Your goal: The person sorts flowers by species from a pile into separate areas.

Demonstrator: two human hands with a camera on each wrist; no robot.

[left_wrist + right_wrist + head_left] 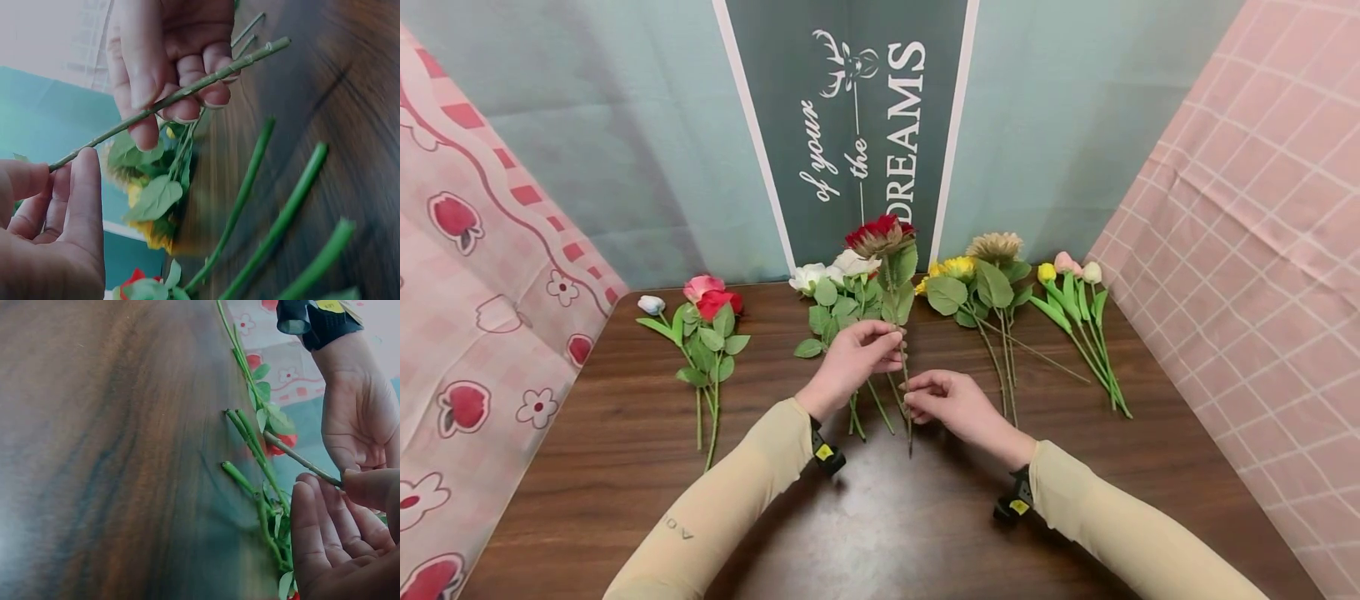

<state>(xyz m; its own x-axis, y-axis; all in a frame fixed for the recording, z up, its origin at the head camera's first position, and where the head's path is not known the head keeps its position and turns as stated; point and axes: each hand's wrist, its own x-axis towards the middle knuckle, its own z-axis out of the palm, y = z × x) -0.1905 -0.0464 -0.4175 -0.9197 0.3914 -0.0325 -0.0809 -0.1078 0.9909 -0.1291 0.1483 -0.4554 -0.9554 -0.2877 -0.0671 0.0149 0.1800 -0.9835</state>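
Both hands hold one artificial flower (pixel 880 236) with a red and tan head, raised above a dark wooden table (pixel 625 467). My left hand (pixel 891 350) grips its thin green stem (pixel 904 367) just below the leaves. My right hand (pixel 913 400) pinches the same stem lower down, near its cut end. In the left wrist view the stem (pixel 187 94) runs from my left hand (pixel 62 172) up through my right hand (pixel 162 106). In the right wrist view my right hand (pixel 340 481) pinches the stem (pixel 300 459), with my left hand (pixel 359 425) behind it.
Flowers lie in groups along the table's far side: a white bud with pink and red roses (pixel 707 302) at left, white roses (pixel 827 279) in the middle, sunflowers (pixel 973 271) and tulips (pixel 1075 275) at right. Cloth backdrops and a green banner (pixel 850 125) enclose the table.
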